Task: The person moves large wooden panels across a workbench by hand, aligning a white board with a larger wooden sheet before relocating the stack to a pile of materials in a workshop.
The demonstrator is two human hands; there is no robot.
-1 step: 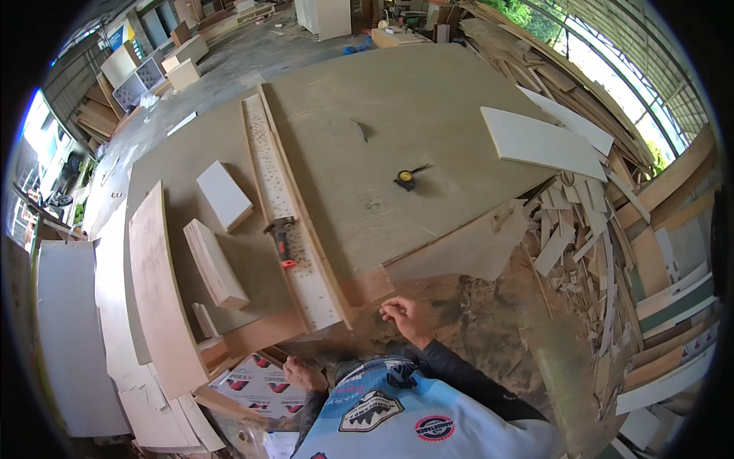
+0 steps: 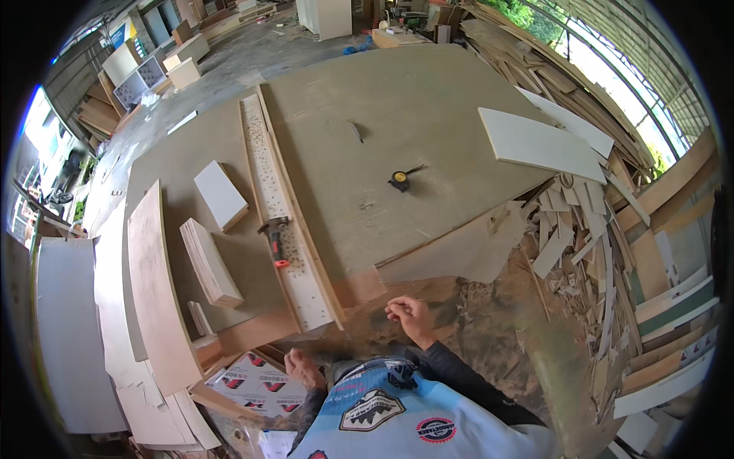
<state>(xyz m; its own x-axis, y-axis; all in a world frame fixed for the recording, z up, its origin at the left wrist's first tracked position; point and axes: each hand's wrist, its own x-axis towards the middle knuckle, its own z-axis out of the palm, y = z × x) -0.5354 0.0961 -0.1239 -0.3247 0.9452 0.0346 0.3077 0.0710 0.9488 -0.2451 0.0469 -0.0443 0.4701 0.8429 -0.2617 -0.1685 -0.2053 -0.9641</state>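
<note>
In front of me, just off the near edge of the big table, my right hand hangs with its fingers curled together. Anything it may pinch is too small to see. My left hand is held close to my body, lower and to the left, its fingers also bent in and their contents hidden. Nearest to both hands is the end of a long white channel with wooden side strips, sprinkled with small dark bits. A hammer with a red and black handle lies across it.
Left of the channel lie a white block, a stack of narrow boards and a long plywood strip. A tape measure and white panels rest to the right. Offcuts pile up beyond the table's right edge.
My left hand has risen slightly and my right hand has shifted a little to the right. The table and the things on it appear slightly farther left in the picture.
</note>
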